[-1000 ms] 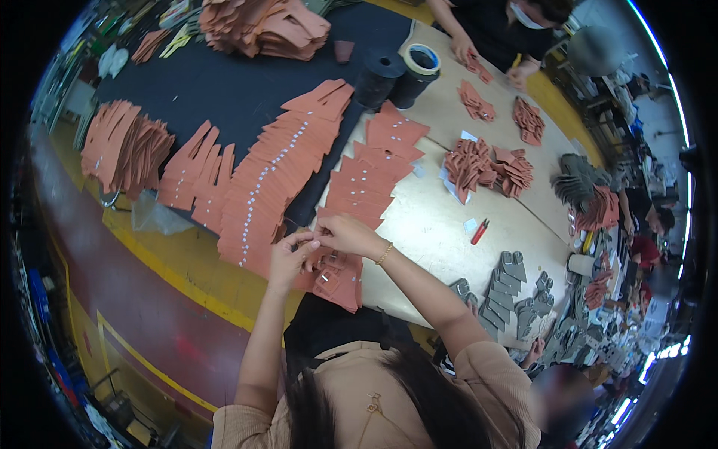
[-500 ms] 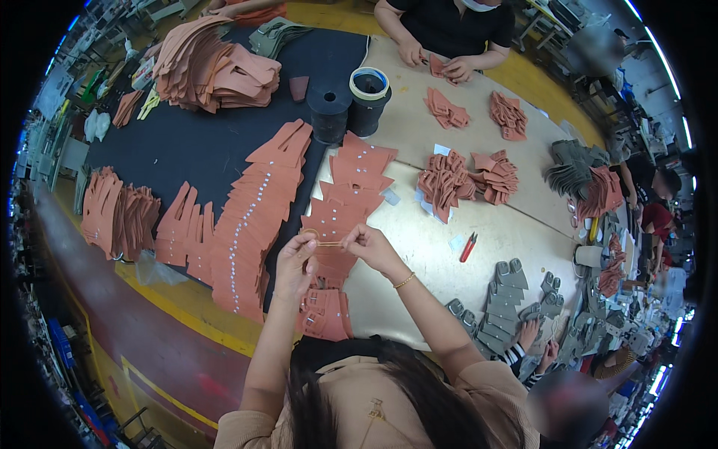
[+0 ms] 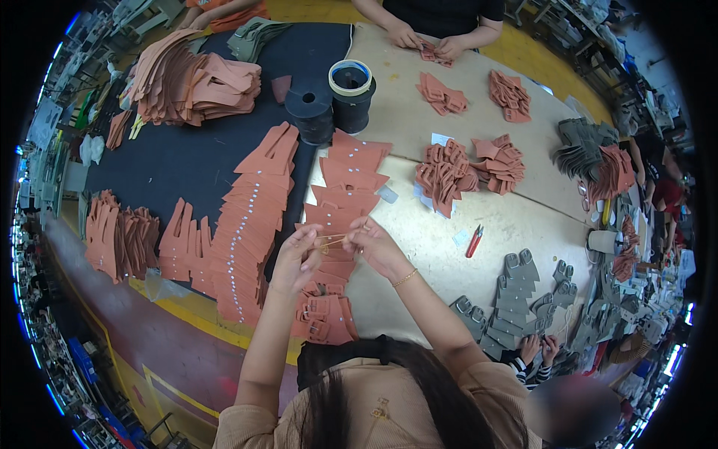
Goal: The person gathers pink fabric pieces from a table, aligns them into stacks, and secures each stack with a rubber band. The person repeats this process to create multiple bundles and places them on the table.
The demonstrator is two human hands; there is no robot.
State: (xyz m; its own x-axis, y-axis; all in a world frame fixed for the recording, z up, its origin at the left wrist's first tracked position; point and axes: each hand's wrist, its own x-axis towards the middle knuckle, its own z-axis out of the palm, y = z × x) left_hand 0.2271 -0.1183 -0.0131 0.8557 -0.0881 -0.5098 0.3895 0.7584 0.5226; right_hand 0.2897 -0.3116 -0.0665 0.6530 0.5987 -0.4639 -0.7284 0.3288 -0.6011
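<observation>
A thin tan rubber band is stretched between my two hands. My left hand pinches its left end, and my right hand grips the other end with bent fingers. Both hands hover over an overlapping row of brick-red cut pieces with small white marks. Just below my hands, nearer to me, lie brick-red pieces with buckles. A longer fanned row of brick-red pieces runs along to the left of my left hand.
Two dark thread cones stand beyond my hands, one with a tape roll on top. Red snips lie to the right, near brick-red bundles and grey buckled pieces. Co-workers' hands work at the far edge and lower right.
The band's strands now spread apart between my fingers, and my right fingers have curled more. At lower right, a co-worker's hands have come closer together. The view has shifted slightly.
</observation>
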